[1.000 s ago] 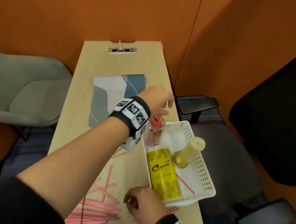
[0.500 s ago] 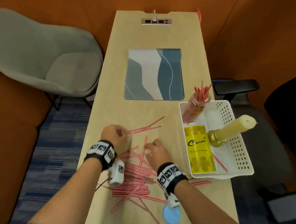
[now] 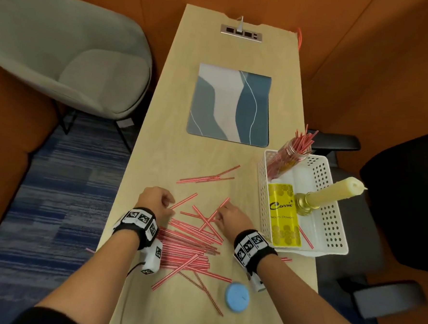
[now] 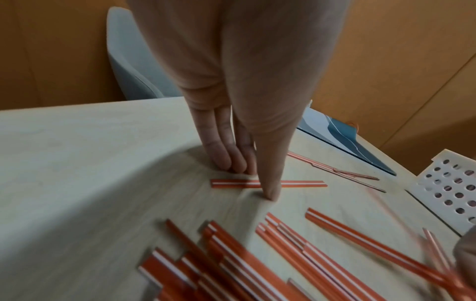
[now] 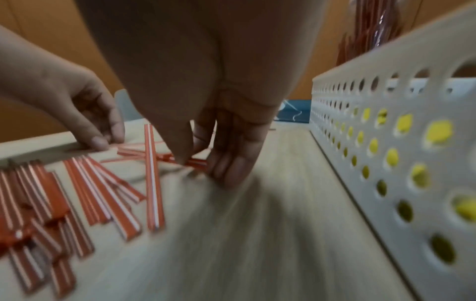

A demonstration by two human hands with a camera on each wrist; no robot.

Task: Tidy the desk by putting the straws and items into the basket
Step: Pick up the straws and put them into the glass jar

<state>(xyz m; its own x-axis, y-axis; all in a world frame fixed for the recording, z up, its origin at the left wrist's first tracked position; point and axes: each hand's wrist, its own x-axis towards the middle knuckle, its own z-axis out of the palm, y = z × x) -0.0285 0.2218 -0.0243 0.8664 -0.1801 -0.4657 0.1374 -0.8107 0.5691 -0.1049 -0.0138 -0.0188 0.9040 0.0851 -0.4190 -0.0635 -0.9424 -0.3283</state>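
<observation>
While both hands are down on the worktop (image 3: pixel 206 316) among the loose straws (image 3: pixel 187 248), neither has anything lifted clear of it. The left hand (image 3: pixel 154 200) stands with fingertips (image 4: pixel 226 160) and thumb pointing down onto the wood, one single straw (image 4: pixel 304 183) lying flat between them; the gap is narrow, but whether the digits actually pinch the straw cannot be told. The right hand (image 3: pixel 232 219) has its fingers (image 5: pixel 231 163) and thumb drawn together around several crossed straws, their ends passing between the digits, in a narrow pinching hold at the surface. The bulk of the straws lies in a rough pile just behind the two hands, toward the person, with a few strays fanned out beyond the fingertips and a small separate group (image 3: pixel 207 177) farther up the worktop. A white perforated basket (image 3: pixel 329 219) sits just beside the right hand at the worktop's right edge. It holds a yellow packet (image 3: pixel 283 216) lying flat, a candle (image 3: pixel 331 194) in a gold holder leaning outward, one loose straw on its floor, and a clear jar (image 3: pixel 288 156) filled with straws, tilted at the far corner. A blue round object (image 3: pixel 237 297) lies near the right wrist. A blue-grey patterned mat (image 3: pixel 230 105) lies farther up the worktop, well apart from the hands.
</observation>
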